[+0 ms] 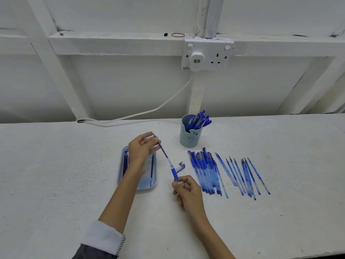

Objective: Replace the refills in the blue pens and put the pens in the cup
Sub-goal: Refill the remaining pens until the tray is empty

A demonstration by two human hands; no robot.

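My left hand (142,148) pinches a thin dark refill (162,147) near its upper end. The refill's lower end sits inside a blue pen barrel (173,170), which my right hand (186,190) holds at its lower end. A pen cap and tip piece (180,166) lie on the table just right of the barrel. The pale blue cup (189,138) stands behind, holding several capped blue pens (198,120). A row of several blue pens (204,171) lies to the right, then several loose blue refills (242,175).
A light blue tray (147,184) with a few refills lies under my left hand. On the wall behind are a double socket with a plug (206,55) and a white cable (149,112) running down to the white table (56,174).
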